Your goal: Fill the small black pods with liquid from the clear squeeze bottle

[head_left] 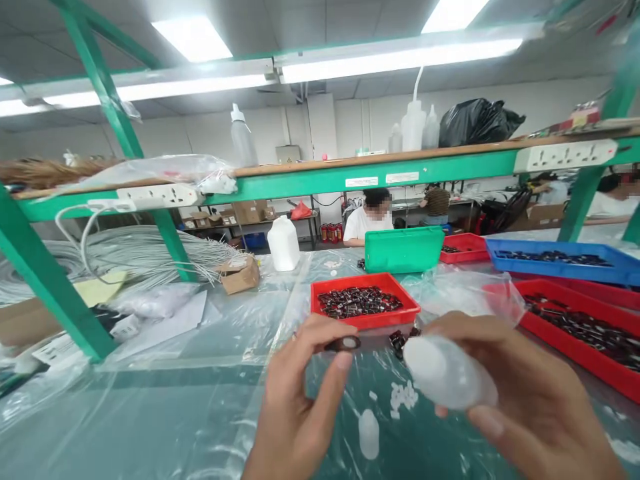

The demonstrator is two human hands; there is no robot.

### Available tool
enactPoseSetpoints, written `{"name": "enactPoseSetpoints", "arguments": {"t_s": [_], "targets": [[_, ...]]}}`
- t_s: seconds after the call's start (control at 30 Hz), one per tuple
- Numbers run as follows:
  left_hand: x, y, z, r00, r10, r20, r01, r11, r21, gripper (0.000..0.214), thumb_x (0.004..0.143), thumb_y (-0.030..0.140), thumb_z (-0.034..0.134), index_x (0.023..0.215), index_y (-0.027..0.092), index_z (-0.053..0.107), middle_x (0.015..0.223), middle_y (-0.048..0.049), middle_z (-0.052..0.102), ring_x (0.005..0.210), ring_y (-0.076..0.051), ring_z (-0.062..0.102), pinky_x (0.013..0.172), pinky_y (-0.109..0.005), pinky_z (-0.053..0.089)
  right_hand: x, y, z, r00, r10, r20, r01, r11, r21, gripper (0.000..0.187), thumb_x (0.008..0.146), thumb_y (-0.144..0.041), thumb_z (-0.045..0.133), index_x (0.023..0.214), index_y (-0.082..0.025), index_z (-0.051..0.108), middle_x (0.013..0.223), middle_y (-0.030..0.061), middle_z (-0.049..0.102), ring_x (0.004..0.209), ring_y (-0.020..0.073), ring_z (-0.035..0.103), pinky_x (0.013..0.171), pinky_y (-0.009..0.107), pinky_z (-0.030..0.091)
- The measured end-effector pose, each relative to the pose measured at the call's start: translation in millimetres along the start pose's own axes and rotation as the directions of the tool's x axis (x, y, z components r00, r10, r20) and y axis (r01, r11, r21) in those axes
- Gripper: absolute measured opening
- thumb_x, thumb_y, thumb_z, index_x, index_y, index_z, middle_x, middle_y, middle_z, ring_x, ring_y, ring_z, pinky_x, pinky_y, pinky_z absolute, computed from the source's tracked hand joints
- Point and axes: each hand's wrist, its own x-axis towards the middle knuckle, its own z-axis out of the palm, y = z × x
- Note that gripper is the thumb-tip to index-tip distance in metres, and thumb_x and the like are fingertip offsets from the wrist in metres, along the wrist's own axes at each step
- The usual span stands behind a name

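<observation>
My left hand (pixel 300 400) pinches a small dark part with a pale round face (pixel 350 343) between thumb and fingers. In my right hand (pixel 530 393) a translucent white squeeze bottle (pixel 450 373) lies tilted, its pale end pointing left toward the small part; the two are apart. Below, on the green table, stands a small white cap-like piece (pixel 369 433). Beside it lie several tiny white pieces (pixel 403 396). A few dark parts (pixel 400 341) rest on the table behind the bottle. Just beyond my hands is a red tray (pixel 316 293) holding many small dark metallic parts (pixel 360 301).
A green bin (pixel 405 250) and white jug (pixel 283 244) stand farther back. To the right are a blue tray (pixel 565 270) and a red tray (pixel 590 353) of dark parts. Coiled cables (pixel 135 253) lie left, near a green post (pixel 50 280). A person (pixel 363 223) sits opposite.
</observation>
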Motion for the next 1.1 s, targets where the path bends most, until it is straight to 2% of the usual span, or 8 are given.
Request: {"name": "enactPoseSetpoints", "arguments": {"t_s": [0.1,0.17,0.33,0.47,0.57,0.67,0.9,1.1], "targets": [[-3,0,-4.7,0.992,-0.057,0.115,0.051,0.997,0.056,0.017,0.099,0.023,0.06,0.111,0.031,0.069,0.097,-0.0026,0.073,0.085,-0.022,0.069,0.074,-0.033,0.054,-5,6,-5,0.993,-0.012,0.119,0.027,0.992,-0.123,0.032,0.097,-0.051,0.07,0.121,-0.031,0.067,0.103,0.0107,0.067,0.085,0.0285,0.07,0.062,0.033,0.065],[0,2,-7.7,0.973,-0.101,0.208,0.078,0.99,0.117,0.018,0.098,0.021,0.062,0.111,0.032,0.069,0.102,-0.0015,0.075,0.09,-0.022,0.071,0.075,-0.032,0.053,-3,7,-11,0.978,0.02,0.207,0.007,0.992,-0.129,0.031,0.092,-0.034,0.07,0.122,-0.029,0.064,0.106,0.0085,0.066,0.086,0.0259,0.069,0.066,0.031,0.063],[-9,-9,-2.7,0.868,-0.274,0.414,0.249,0.962,0.114,0.014,0.097,0.023,0.064,0.106,0.033,0.069,0.1,0.0014,0.075,0.093,-0.021,0.068,0.078,-0.03,0.052,7,12,-24,0.929,0.07,0.365,-0.127,0.983,0.135,0.035,0.089,-0.021,0.069,0.122,-0.03,0.061,0.106,0.0006,0.064,0.087,0.0151,0.063,0.071,0.018,0.052],[-67,-37,20.3,0.853,-0.363,0.376,0.404,0.914,-0.033,0.013,0.104,0.028,0.052,0.11,0.025,0.064,0.095,-0.0031,0.072,0.08,-0.017,0.069,0.069,-0.026,0.058,-12,35,-17,0.901,0.148,0.409,-0.302,0.89,0.342,0.035,0.093,-0.031,0.077,0.124,-0.031,0.061,0.109,0.002,0.062,0.084,0.0142,0.06,0.068,0.018,0.05],[-123,-55,36.5,0.868,-0.364,0.339,0.424,0.897,-0.123,0.014,0.103,0.027,0.053,0.105,0.021,0.065,0.092,-0.0041,0.071,0.076,-0.015,0.068,0.068,-0.025,0.059,-50,63,-5,0.83,0.274,0.486,-0.486,0.783,0.388,0.037,0.091,-0.04,0.082,0.12,-0.028,0.062,0.105,0.0039,0.062,0.083,0.0149,0.059,0.065,0.018,0.048],[-159,-65,43.8,0.888,-0.363,0.281,0.417,0.894,-0.163,0.012,0.101,0.02,0.057,0.107,0.023,0.067,0.092,-0.0023,0.071,0.081,-0.015,0.068,0.073,-0.023,0.055,-93,89,6,0.773,0.367,0.518,-0.611,0.653,0.449,0.043,0.081,-0.048,0.09,0.109,-0.023,0.069,0.101,0.004,0.061,0.08,0.0136,0.057,0.065,0.017,0.046],[-172,-67,44.9,0.898,-0.372,0.236,0.421,0.881,-0.216,0.024,0.103,0.016,0.052,0.116,0.032,0.063,0.104,0.0003,0.071,0.093,-0.014,0.068,0.083,-0.025,0.055,-137,107,21,0.676,0.506,0.536,-0.726,0.332,0.602,0.041,0.091,-0.057,0.08,0.12,-0.03,0.068,0.098,0.0033,0.06,0.066,0.0073,0.05,0.059,0.014,0.044],[-184,-67,50.6,0.854,-0.441,0.276,0.499,0.845,-0.195,0.026,0.098,0.009,0.06,0.114,0.028,0.067,0.096,0.0018,0.075,0.082,-0.01,0.07,0.076,-0.017,0.053,-141,112,24,0.607,0.539,0.584,-0.784,0.286,0.551,0.046,0.09,-0.045,0.085,0.129,-0.032,0.065,0.094,0.0009,0.056,0.056,0.004,0.045,0.049,0.012,0.04]]}}
